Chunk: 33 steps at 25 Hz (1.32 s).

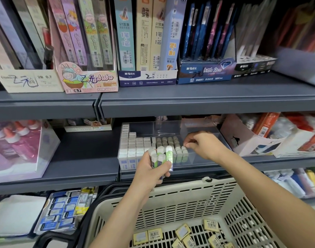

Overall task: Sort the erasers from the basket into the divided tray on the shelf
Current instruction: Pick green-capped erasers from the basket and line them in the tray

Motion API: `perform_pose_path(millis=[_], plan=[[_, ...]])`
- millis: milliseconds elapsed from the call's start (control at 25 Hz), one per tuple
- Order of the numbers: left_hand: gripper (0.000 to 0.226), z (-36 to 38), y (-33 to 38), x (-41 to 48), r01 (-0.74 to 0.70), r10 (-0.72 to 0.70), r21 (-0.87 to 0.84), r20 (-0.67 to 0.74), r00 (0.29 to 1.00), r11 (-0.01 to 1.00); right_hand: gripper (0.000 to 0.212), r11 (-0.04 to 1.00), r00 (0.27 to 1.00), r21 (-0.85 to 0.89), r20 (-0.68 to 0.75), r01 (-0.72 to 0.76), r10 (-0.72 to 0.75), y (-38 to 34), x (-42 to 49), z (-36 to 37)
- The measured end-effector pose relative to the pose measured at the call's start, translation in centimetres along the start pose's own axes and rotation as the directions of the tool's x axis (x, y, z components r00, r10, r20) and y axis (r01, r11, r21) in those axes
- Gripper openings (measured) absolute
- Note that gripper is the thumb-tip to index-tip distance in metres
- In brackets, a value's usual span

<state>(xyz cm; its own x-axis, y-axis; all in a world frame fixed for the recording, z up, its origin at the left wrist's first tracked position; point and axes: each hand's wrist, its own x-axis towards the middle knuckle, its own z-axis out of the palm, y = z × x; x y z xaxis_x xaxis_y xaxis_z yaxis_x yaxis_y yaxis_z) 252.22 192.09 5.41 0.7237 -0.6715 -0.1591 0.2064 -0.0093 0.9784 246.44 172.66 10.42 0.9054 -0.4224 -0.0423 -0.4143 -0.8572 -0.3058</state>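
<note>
My left hand (149, 173) is curled tight round a bundle of small white erasers in green and purple paper sleeves (162, 155). The thumb is clamped across the front of the bundle and the other fingers are wrapped behind it. I hold it upright just in front of the clear plastic divided tray (171, 123) and above the basket's rim.

My right hand (206, 146) reaches over the tray's middle section. Its thumb and forefinger (188, 145) are pinched together on the top of one small white-capped eraser (184, 148) at the right end of the front row. The remaining fingers are bent loosely above it. I cannot tell whether that eraser is already seated on the tray floor.

The tray sits on the grey metal shelf (81, 158). Its left section holds upright white erasers with blue-printed sleeves (130, 149), packed in rows. The middle section holds rows of green-sleeved erasers with greyish tops (168, 141), standing close together.

Below my arms is the beige slotted plastic basket (189, 199). Flat erasers in yellowish barcode wrappers (183, 231) lie scattered loose on its floor, some overlapping.

To the left on the same shelf stands a pink display box of glue bottles (19, 147).
</note>
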Motion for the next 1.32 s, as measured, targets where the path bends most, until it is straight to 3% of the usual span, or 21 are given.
perform_pose_path(millis=[120,200,280,400,480,600,680,880,1120,1200,1320], plan=[[0.024,0.5,0.3,0.1,-0.011,0.01,0.051,0.024,1.0,0.999,0.016,0.963,0.997,0.261,-0.058,0.068,-0.055,-1.0,-1.0,-0.6],[0.023,1.0,0.5,0.3,-0.027,0.023,0.087,0.04,0.999,0.996,0.013,0.865,0.99,0.485,-0.003,0.126,-0.143,-2.2,-2.0,-0.8],[0.023,1.4,0.6,0.3,-0.035,0.03,0.102,0.051,0.998,0.994,0.011,0.825,0.984,0.551,0.041,0.122,-0.173,-2.6,-2.6,-1.1],[0.023,1.2,0.7,0.5,-0.036,0.034,0.061,0.027,0.999,0.997,0.01,0.835,0.995,0.545,0.01,0.077,-0.099,-1.6,-2.2,-2.6],[0.022,0.4,0.6,0.8,-0.044,0.045,0.031,-0.019,0.999,0.999,0.011,0.851,0.994,0.523,-0.108,0.051,0.006,-0.3,-1.1,-3.7],[0.02,-0.5,0.2,0.8,-0.052,0.053,0.043,-0.041,0.998,0.998,0.015,0.962,0.97,0.274,-0.237,0.004,0.063,0.3,0.3,-3.3],[0.02,-0.4,-0.2,0.7,-0.053,0.055,0.052,-0.038,0.998,0.997,0.014,0.988,0.981,0.157,-0.19,-0.001,0.031,0.1,0.9,-1.9],[0.019,-0.4,-0.6,0.5,-0.059,0.061,0.045,-0.037,0.997,0.997,0.015,0.997,0.999,0.075,0.021,-0.034,0.033,0.3,1.9,0.4],[0.021,-0.3,-0.6,0.5,-0.04,0.042,0.045,-0.028,0.999,0.998,0.024,0.999,1.0,-0.049,0.029,-0.003,0.005,-0.2,1.3,0.4],[0.022,-0.3,-0.6,0.4,-0.036,0.037,0.046,-0.03,0.999,0.998,0.024,0.999,0.995,-0.017,-0.085,0.048,-0.049,-1.0,0.2,0.3],[0.022,-0.2,-0.6,0.5,-0.036,0.037,0.058,-0.02,0.999,0.998,0.014,0.954,0.983,0.246,-0.111,0.17,-0.147,-3.1,-1.7,0.0]])
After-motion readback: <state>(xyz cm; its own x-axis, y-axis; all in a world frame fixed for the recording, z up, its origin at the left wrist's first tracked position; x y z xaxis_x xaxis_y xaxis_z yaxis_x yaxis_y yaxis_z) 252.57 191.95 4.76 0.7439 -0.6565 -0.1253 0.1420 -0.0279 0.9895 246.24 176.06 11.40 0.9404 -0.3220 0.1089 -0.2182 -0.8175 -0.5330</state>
